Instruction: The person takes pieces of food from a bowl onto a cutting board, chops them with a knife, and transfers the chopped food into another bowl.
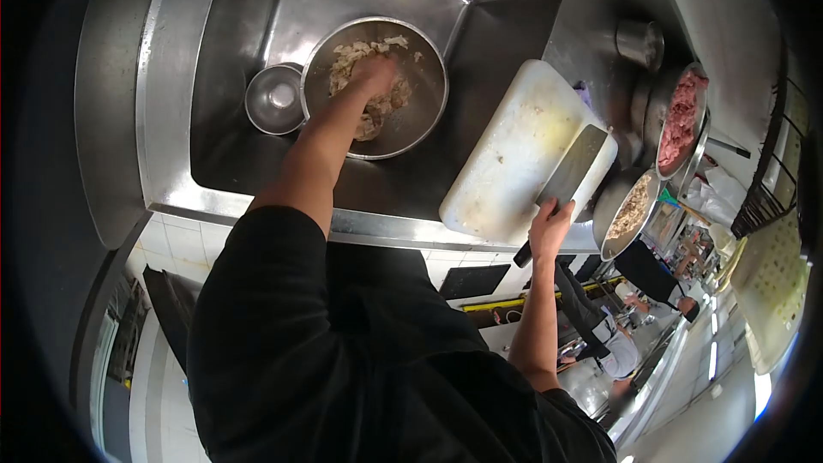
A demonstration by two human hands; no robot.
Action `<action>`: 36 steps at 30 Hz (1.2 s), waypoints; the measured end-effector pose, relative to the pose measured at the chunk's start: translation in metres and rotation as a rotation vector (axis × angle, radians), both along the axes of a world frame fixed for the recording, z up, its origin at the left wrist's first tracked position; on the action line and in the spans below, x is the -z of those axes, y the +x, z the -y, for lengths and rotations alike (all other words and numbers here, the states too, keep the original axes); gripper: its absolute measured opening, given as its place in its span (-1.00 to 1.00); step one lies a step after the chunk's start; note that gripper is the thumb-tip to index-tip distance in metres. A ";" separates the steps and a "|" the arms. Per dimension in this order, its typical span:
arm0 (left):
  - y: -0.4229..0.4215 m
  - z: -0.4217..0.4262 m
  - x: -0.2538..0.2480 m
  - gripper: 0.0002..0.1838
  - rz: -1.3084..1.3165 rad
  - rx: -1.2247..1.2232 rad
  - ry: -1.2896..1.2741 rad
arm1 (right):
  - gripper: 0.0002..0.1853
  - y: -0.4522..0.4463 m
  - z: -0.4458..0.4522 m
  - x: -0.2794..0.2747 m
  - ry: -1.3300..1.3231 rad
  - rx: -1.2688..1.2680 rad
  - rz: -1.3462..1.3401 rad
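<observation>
My left hand (375,75) is inside a large steel bowl (429,124) standing in the sink. It touches pale, wet chopped pieces (390,103) that look like meat; its fingers are blurred and partly hidden among them. My right hand (550,230) is closed around the dark handle of a cleaver (576,163). The broad blade lies over a white cutting board (506,150), which rests at the sink's right side and carries small scraps and yellowish stains. A smaller steel bowl (276,101) sits against the left of the large one.
Beyond the board are a bowl of pale chopped food (632,206), a bowl of red raw meat (683,120) and a steel pot (640,43). The sink's metal front edge (377,225) runs before me. Other people (617,347) work in the background at right.
</observation>
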State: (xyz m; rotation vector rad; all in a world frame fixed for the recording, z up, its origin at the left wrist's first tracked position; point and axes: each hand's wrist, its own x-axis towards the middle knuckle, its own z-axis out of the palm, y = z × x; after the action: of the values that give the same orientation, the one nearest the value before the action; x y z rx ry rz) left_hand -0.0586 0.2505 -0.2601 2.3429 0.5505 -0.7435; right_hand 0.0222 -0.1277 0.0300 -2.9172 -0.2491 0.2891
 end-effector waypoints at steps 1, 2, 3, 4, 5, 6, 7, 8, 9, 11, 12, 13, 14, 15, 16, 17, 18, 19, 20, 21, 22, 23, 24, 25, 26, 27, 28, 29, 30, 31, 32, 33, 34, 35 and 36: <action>0.005 -0.006 0.019 -0.50 -0.066 -0.034 -0.042 | -0.69 0.001 0.000 0.001 -0.006 -0.007 -0.001; 0.003 -0.013 0.037 -0.50 -0.067 -0.037 -0.038 | -0.69 0.001 0.000 0.003 -0.002 -0.010 -0.003; -0.001 -0.021 0.053 -0.47 -0.100 -0.001 -0.094 | -0.69 -0.001 -0.002 0.002 0.029 0.002 0.015; -0.004 -0.026 0.051 -0.43 -0.132 0.038 -0.151 | -0.67 -0.001 -0.002 0.001 0.059 0.015 0.034; -0.009 -0.029 0.049 -0.43 -0.130 0.038 -0.149 | -0.67 0.001 -0.001 0.003 0.062 0.015 0.036; -0.016 -0.033 0.024 -0.46 -0.152 0.111 -0.133 | -0.68 0.001 0.002 0.006 0.066 0.013 0.038; -0.023 -0.035 0.010 -0.48 -0.175 0.186 -0.117 | -0.68 0.000 0.003 0.006 0.071 0.012 0.039; -0.032 -0.033 0.016 -0.48 -0.176 0.190 -0.114 | -0.68 0.000 0.003 0.006 0.073 0.016 0.039; -0.044 -0.028 0.032 -0.54 -0.079 0.074 -0.122 | -0.68 -0.001 0.001 0.005 0.070 0.019 0.044; -0.054 -0.028 0.037 -0.59 0.025 -0.040 -0.130 | -0.68 -0.001 0.001 0.004 0.068 0.022 0.055; -0.057 -0.029 0.035 -0.61 0.071 -0.110 -0.155 | -0.69 0.000 0.001 0.005 0.065 0.026 0.048; -0.060 -0.031 0.033 -0.63 0.115 -0.178 -0.180 | -0.69 0.000 0.003 0.006 0.061 0.030 0.039; -0.060 -0.037 0.032 -0.63 0.115 -0.178 -0.179 | -0.69 0.001 0.004 0.005 0.062 0.030 0.039; -0.060 -0.047 0.037 -0.62 0.181 -0.234 -0.228 | -0.69 0.001 0.000 0.001 0.037 0.023 0.021; -0.058 -0.054 0.030 -0.60 0.247 -0.289 -0.277 | -0.69 0.000 -0.002 -0.001 0.013 0.016 0.003; -0.056 -0.064 0.023 -0.62 0.206 -0.303 -0.306 | -0.69 0.000 -0.001 0.000 0.015 0.016 0.002; -0.058 -0.067 0.023 -0.62 0.206 -0.303 -0.304 | -0.69 0.001 0.000 0.000 0.021 0.016 -0.003; -0.061 -0.073 0.024 -0.60 0.204 -0.510 -0.446 | -0.69 0.001 0.001 0.001 0.027 0.015 -0.007; -0.063 -0.076 0.025 -0.58 0.199 -0.718 -0.588 | -0.69 0.001 0.002 0.002 0.029 0.014 -0.006; -0.061 -0.078 -0.001 -0.63 0.129 -0.808 -0.635 | -0.69 0.002 0.002 0.003 0.040 0.015 -0.006; -0.061 -0.080 -0.005 -0.63 0.130 -0.806 -0.634 | -0.69 0.001 0.002 0.002 0.050 0.018 -0.006; -0.060 -0.081 -0.009 -0.64 0.135 -0.815 -0.717 | -0.69 0.001 0.002 0.002 0.051 0.021 -0.005; -0.060 -0.081 -0.012 -0.65 0.138 -0.825 -0.800 | -0.70 0.000 0.000 0.001 0.035 0.013 0.006; -0.059 -0.076 -0.014 -0.65 0.136 -0.823 -0.799 | -0.70 -0.001 -0.002 0.000 0.017 0.005 0.016; -0.055 -0.069 -0.015 -0.65 0.087 -0.752 -0.835 | -0.70 -0.001 -0.002 -0.001 0.018 0.008 0.014; -0.052 -0.063 -0.016 -0.65 0.040 -0.681 -0.868 | -0.70 -0.001 -0.003 -0.001 0.026 0.004 0.010; -0.049 -0.058 -0.017 -0.65 0.040 -0.680 -0.866 | -0.70 0.000 -0.003 -0.002 0.035 -0.001 0.007; -0.047 -0.051 -0.017 -0.65 0.008 -0.618 -0.794 | -0.70 0.000 -0.004 -0.001 0.035 -0.001 0.008; -0.046 -0.046 -0.016 -0.64 -0.024 -0.555 -0.723 | -0.70 0.000 -0.003 0.000 0.025 0.003 0.011; -0.044 -0.049 -0.014 -0.65 -0.031 -0.488 -0.646 | -0.70 0.000 -0.001 0.001 0.012 0.008 0.014; -0.044 -0.052 -0.013 -0.65 -0.034 -0.488 -0.648 | -0.70 -0.001 0.001 0.000 0.009 0.009 0.011; -0.041 -0.062 -0.029 -0.65 -0.063 -0.464 -0.597 | -0.70 -0.001 0.002 0.002 0.004 0.006 0.023; -0.041 -0.072 -0.040 -0.66 -0.092 -0.444 -0.543 | -0.70 0.000 0.002 0.004 0.002 0.001 0.032; -0.043 -0.079 -0.046 -0.67 -0.085 -0.481 -0.549 | -0.70 0.001 0.002 0.004 0.004 -0.003 0.025; -0.051 -0.086 -0.043 -0.67 -0.091 -0.486 -0.545 | -0.70 0.001 0.002 0.004 0.011 0.012 0.013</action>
State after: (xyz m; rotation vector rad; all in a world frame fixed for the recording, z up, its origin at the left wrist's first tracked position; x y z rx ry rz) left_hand -0.1091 0.3365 -0.2172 1.5967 0.8024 -0.6641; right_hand 0.0235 -0.1300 0.0261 -2.9098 -0.2341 0.2663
